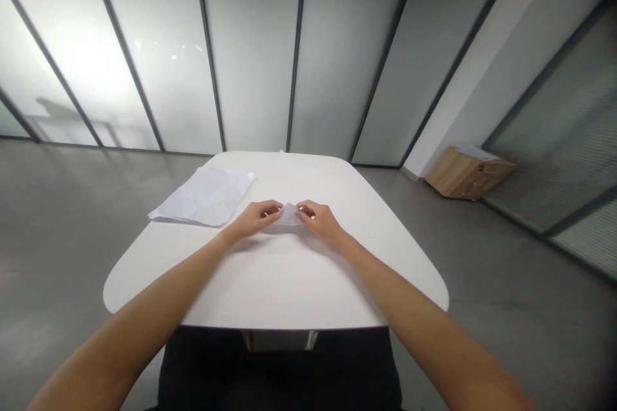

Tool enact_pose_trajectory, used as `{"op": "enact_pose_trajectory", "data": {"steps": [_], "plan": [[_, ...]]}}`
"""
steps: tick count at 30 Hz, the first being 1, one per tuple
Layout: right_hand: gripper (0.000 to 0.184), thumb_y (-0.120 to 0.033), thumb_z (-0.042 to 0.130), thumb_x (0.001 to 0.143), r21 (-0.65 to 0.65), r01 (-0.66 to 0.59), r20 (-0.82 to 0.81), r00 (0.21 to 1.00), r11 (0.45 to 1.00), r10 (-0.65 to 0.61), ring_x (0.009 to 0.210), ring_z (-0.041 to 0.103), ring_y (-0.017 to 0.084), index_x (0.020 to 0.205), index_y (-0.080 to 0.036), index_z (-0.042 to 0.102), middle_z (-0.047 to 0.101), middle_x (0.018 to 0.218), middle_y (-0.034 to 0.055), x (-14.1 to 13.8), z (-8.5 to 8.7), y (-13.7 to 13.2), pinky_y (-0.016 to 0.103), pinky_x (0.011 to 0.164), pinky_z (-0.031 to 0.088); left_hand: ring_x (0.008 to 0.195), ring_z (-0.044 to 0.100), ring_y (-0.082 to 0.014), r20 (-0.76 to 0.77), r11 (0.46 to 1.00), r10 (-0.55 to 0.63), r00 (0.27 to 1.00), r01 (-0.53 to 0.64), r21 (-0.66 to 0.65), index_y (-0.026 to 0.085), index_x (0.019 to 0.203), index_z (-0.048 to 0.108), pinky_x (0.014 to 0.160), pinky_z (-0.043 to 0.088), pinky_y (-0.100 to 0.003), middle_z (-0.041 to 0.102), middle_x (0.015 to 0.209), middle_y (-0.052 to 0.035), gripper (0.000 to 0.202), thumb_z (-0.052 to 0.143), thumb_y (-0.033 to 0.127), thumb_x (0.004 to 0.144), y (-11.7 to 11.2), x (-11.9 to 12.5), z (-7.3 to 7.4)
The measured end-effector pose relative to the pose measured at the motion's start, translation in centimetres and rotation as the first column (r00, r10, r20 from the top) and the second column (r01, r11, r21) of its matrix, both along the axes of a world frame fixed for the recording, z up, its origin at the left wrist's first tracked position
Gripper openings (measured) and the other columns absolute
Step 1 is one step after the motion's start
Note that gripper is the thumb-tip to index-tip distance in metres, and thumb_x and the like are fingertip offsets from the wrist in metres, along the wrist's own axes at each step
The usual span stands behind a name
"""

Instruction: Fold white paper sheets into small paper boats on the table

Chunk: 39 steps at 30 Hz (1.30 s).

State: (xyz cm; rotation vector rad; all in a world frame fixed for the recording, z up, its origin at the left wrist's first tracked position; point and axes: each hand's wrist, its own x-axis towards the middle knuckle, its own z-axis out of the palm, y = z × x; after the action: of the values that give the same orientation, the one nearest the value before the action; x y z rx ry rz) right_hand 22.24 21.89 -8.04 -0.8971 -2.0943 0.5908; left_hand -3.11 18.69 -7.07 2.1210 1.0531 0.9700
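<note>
Between my two hands is a small piece of folded white paper [289,214], raised to a peak in the middle and held just above the table. My left hand [256,217] pinches its left side between thumb and fingers. On the opposite side, my right hand [320,218] grips the paper the same way. Fine folds in the paper are too small to make out. Farther left lies a stack of creased white paper sheets [207,196], apart from both hands.
The white table [289,282] has rounded corners and carries the sheets near its left edge. Frosted glass panels [255,51] with dark frames stand beyond it. A wooden drawer cabinet [467,173] with papers on top sits on the grey floor at the right.
</note>
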Motion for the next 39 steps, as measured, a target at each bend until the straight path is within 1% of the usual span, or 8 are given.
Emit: {"op": "enact_pose_trajectory", "data": {"steps": [3, 6, 11, 16, 21, 26, 30, 39], "plan": [[0.037, -0.05, 0.067, 0.086, -0.164, -0.047, -0.214, 0.977, 0.985, 0.011, 0.059, 0.053, 0.013, 0.103, -0.018, 0.069, 0.064, 0.069, -0.0018, -0.2, 0.2, 0.0, 0.026, 0.058, 0.041, 0.101, 0.068, -0.0236, 0.165, 0.998, -0.018, 0.986, 0.029, -0.063, 0.016, 0.116, 0.071, 0.085, 0.053, -0.031, 0.074, 0.112, -0.0101, 0.046, 0.064, 0.053, 0.091, -0.1, 0.3, 0.4], [0.04, -0.05, 0.074, 0.081, -0.277, -0.13, -0.367, 0.93, 0.952, 0.02, 0.061, 0.053, 0.013, 0.104, -0.018, 0.07, 0.063, 0.07, -0.0018, -0.4, 0.6, 0.1, 0.025, 0.058, 0.04, 0.104, 0.068, -0.0253, 0.308, 0.992, -0.006, 0.951, 0.044, -0.116, 0.014, 0.116, 0.071, 0.089, 0.053, -0.033, 0.074, 0.116, -0.012, 0.046, 0.067, 0.052, 0.089, -0.2, 0.6, 0.7], [0.046, -0.041, 0.078, 0.077, -0.323, -0.135, -0.464, 0.885, 0.937, -0.033, 0.075, 0.063, 0.014, 0.117, -0.022, 0.065, 0.07, 0.101, 0.003, -0.4, 0.8, 0.2, 0.025, 0.066, 0.047, 0.093, 0.069, -0.0214, 0.346, 0.979, 0.034, 0.938, 0.037, -0.198, 0.015, 0.117, 0.071, 0.079, 0.052, -0.029, 0.075, 0.113, -0.0106, 0.045, 0.066, 0.052, 0.09, 0.1, 0.8, 0.6], [0.022, -0.031, 0.069, 0.083, -0.168, 0.045, -0.134, 0.989, 0.985, -0.068, 0.068, 0.06, 0.012, 0.102, -0.021, 0.072, 0.074, 0.101, 0.0028, -0.1, -0.3, 0.8, 0.026, 0.069, 0.048, 0.082, 0.068, -0.0175, 0.027, 0.982, 0.177, 0.984, -0.175, -0.069, 0.02, 0.126, 0.067, 0.072, 0.051, -0.027, 0.075, 0.109, -0.007, 0.045, 0.065, 0.044, 0.089, 0.9, 0.2, -0.7], [0.016, -0.024, 0.067, 0.087, -0.024, 0.043, 0.171, 0.985, 0.999, -0.038, 0.075, 0.062, 0.014, 0.1, -0.02, 0.075, 0.075, 0.1, 0.0037, -0.3, -1.2, 0.7, 0.028, 0.077, 0.048, 0.076, 0.068, -0.0157, -0.285, 0.975, 0.213, 0.935, -0.183, 0.129, 0.023, 0.121, 0.068, 0.074, 0.05, -0.028, 0.075, 0.098, -0.0027, 0.034, 0.061, 0.033, 0.09, 1.1, 0.2, -1.7], [0.025, -0.037, 0.072, 0.089, 0.137, 0.015, 0.359, 0.931, 0.99, -0.064, 0.088, 0.064, 0.018, 0.106, -0.019, 0.076, 0.074, 0.101, 0.0063, -0.6, -1.1, 0.4, 0.031, 0.086, 0.046, 0.08, 0.068, -0.0162, -0.355, 0.957, 0.264, 0.897, -0.198, 0.212, 0.022, 0.116, 0.068, 0.076, 0.05, -0.028, 0.074, 0.1, -0.0036, 0.027, 0.058, 0.031, 0.092, 0.7, 0.7, -1.8], [0.037, -0.045, 0.077, 0.086, 0.158, 0.016, 0.413, 0.907, 0.987, -0.081, 0.1, 0.064, 0.021, 0.111, -0.019, 0.075, 0.072, 0.109, 0.0085, -0.6, -1.1, 0.4, 0.033, 0.094, 0.045, 0.084, 0.067, -0.0183, -0.393, 0.945, 0.279, 0.876, -0.18, 0.272, 0.022, 0.106, 0.072, 0.079, 0.05, -0.029, 0.072, 0.1, -0.0046, 0.022, 0.059, 0.033, 0.092, 0.5, 0.7, -1.6], [0.027, -0.036, 0.073, 0.09, 0.156, 0.082, 0.405, 0.903, 0.984, -0.14, 0.097, 0.065, 0.019, 0.109, -0.018, 0.074, 0.071, 0.104, 0.0078, -1.1, -1.0, -0.5, 0.03, 0.092, 0.047, 0.085, 0.066, -0.0179, -0.434, 0.946, 0.258, 0.863, -0.133, 0.296, 0.023, 0.105, 0.076, 0.082, 0.05, -0.029, 0.07, 0.1, -0.0046, 0.023, 0.057, 0.03, 0.093, 0.6, 0.5, -1.4]]}}
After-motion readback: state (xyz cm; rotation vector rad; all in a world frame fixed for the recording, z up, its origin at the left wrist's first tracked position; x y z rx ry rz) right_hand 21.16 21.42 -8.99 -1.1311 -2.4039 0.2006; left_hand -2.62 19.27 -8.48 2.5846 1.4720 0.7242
